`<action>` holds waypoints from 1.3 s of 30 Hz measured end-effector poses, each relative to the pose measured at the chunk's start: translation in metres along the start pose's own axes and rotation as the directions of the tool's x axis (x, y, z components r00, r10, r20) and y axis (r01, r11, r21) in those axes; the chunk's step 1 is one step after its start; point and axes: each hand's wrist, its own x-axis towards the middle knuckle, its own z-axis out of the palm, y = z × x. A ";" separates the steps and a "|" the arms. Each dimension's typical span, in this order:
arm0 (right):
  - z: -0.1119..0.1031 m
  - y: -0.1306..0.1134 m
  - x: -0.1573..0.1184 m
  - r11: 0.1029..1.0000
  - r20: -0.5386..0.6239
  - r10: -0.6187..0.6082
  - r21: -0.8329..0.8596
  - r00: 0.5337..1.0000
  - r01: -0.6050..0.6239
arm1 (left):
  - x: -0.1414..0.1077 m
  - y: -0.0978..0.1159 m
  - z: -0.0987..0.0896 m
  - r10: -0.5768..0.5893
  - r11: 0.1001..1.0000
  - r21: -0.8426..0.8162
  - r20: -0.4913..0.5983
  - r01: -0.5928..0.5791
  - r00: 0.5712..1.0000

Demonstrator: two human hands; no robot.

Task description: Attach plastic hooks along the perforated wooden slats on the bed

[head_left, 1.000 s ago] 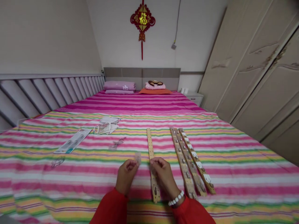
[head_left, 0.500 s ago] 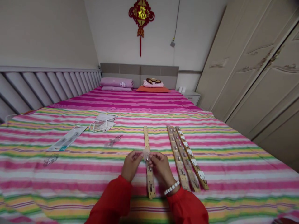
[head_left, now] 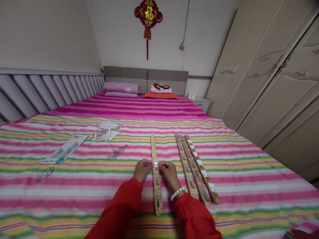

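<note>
A narrow wooden strip with rows of small holes [head_left: 153, 146] lies lengthwise in front of me. Several metal hooks sit along its near half. Over its middle, a small clear-backed metal hook [head_left: 156, 165] is pinched from both sides. My left hand [head_left: 143, 171] is closed on its left edge, my right hand [head_left: 169, 174] on its right edge. Whether its backing touches the wood I cannot tell. To the right lie two wooden strips with metal hooks [head_left: 184, 158] and a strip with white-backed hooks [head_left: 200, 163].
All this lies on a bed with a striped sheet [head_left: 94, 192]. On the left are a hook package [head_left: 65, 149], a pile of clear packets [head_left: 106, 131], scissors [head_left: 118, 151] and a thin wire-like item [head_left: 45, 173]. A railing [head_left: 54, 91] borders the left side; a wardrobe [head_left: 269, 86] stands right.
The small hook between my hands has been lowered and laid flatter over the strip. My hands have drawn slightly apart to its two sides. The view has shifted a little.
</note>
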 end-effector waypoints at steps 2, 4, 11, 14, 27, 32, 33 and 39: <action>-0.001 0.006 0.001 1.000 -0.007 -0.003 -0.015 1.000 0.003 | 0.001 -0.005 -0.001 0.010 1.000 0.023 0.000 -0.010 1.000; -0.001 0.010 0.002 1.000 -0.012 -0.006 -0.028 1.000 0.006 | 0.002 -0.008 -0.001 0.017 0.999 0.045 0.003 -0.017 1.000; -0.002 0.014 0.006 0.996 -0.011 0.016 -0.083 1.000 -0.017 | 0.004 -0.009 0.000 0.006 0.997 0.074 0.003 -0.006 1.000; 0.000 0.013 0.005 0.996 -0.011 0.020 -0.081 1.000 -0.021 | 0.004 -0.010 -0.001 0.007 0.997 0.080 -0.002 -0.007 1.000; -0.003 0.026 0.012 0.986 -0.049 0.034 -0.159 0.998 -0.041 | 0.010 -0.029 -0.002 0.079 0.988 0.140 -0.105 -0.064 0.991; -0.005 0.023 0.007 0.908 0.088 -0.161 -0.378 0.983 0.183 | 0.015 -0.031 -0.003 0.039 0.996 0.079 -0.057 -0.034 0.998; -0.005 0.022 0.006 0.874 0.115 -0.180 -0.437 0.977 0.213 | 0.017 -0.031 -0.003 0.026 0.996 0.086 -0.051 -0.022 0.998; -0.004 0.014 0.007 0.734 0.276 -0.107 -0.626 0.955 0.263 | 0.028 -0.041 -0.003 -0.006 0.990 0.139 -0.047 0.013 0.999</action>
